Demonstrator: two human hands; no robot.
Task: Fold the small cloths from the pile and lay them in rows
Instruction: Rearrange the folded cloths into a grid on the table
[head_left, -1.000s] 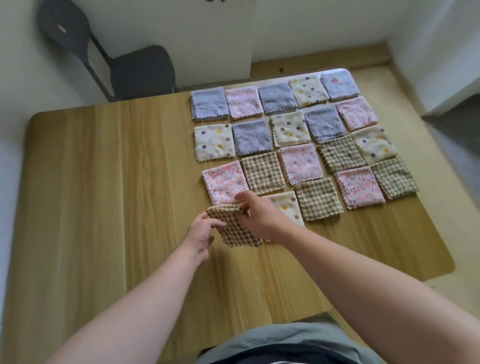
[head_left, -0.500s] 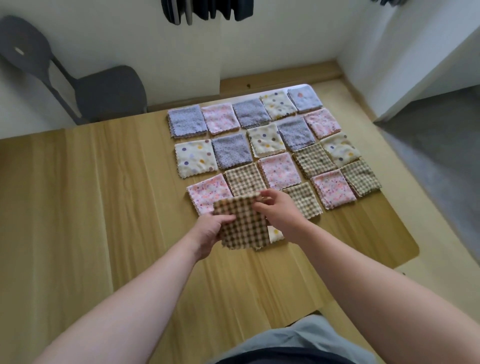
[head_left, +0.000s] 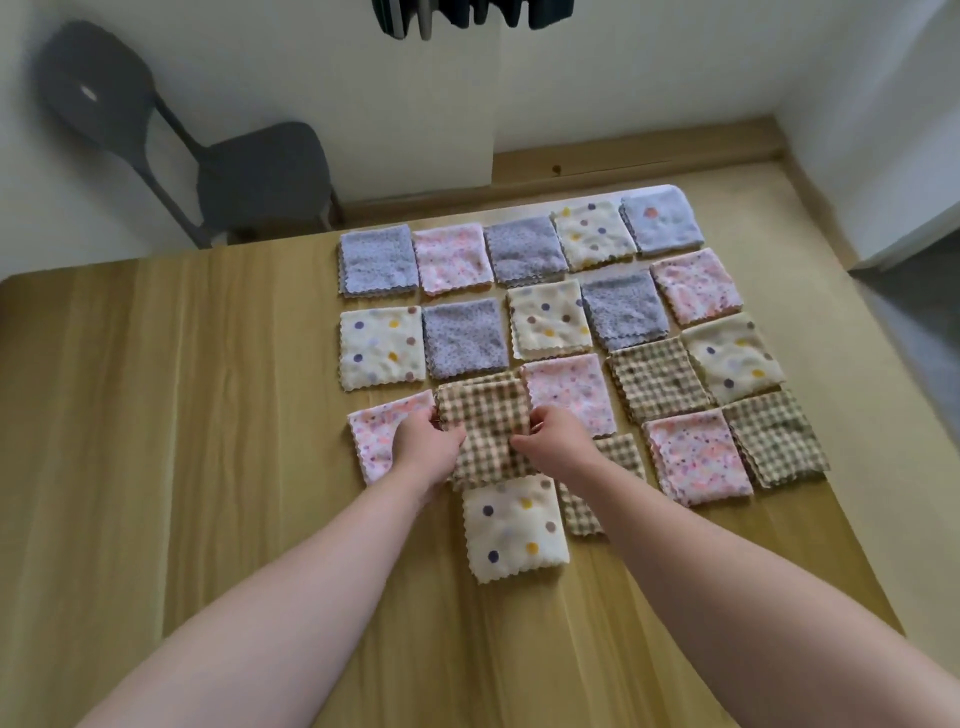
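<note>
Brown-and-cream gingham was held taut between the two hands: the checked cloth (head_left: 485, 415) was taken by its side edges, the left hand (head_left: 423, 449) curled round the left edge, the right hand (head_left: 558, 444) pinching the right edge between thumb and bent fingers. Neither hand was spread flat. Whether the cloth was lying on the table (head_left: 208, 415) or hanging just above it could not be told.

The cloth was judged to be very light, thin and limp, with no stiffness of its own, so that it would sag and crease wherever it was left unsupported; nothing fragile or slippery was suggested by its matte woven face. Its edges were cut in a zigzag. A hold at two opposite edges or corners was judged best, with the fabric kept stretched between them.

Just outside the left fingers a pink speckled cloth (head_left: 374, 436) was lying, partly covered by that hand; just beyond the right fingertips another pink cloth (head_left: 569, 389) was laid. Nearer than the knuckles a cream cloth (head_left: 511, 525) with coloured dots was set down, and a second gingham square (head_left: 618, 452) was half hidden under the right wrist. Well beyond the fingertips, soft folded squares such as a lilac cloth (head_left: 465, 338) were ranged in rows.
</note>
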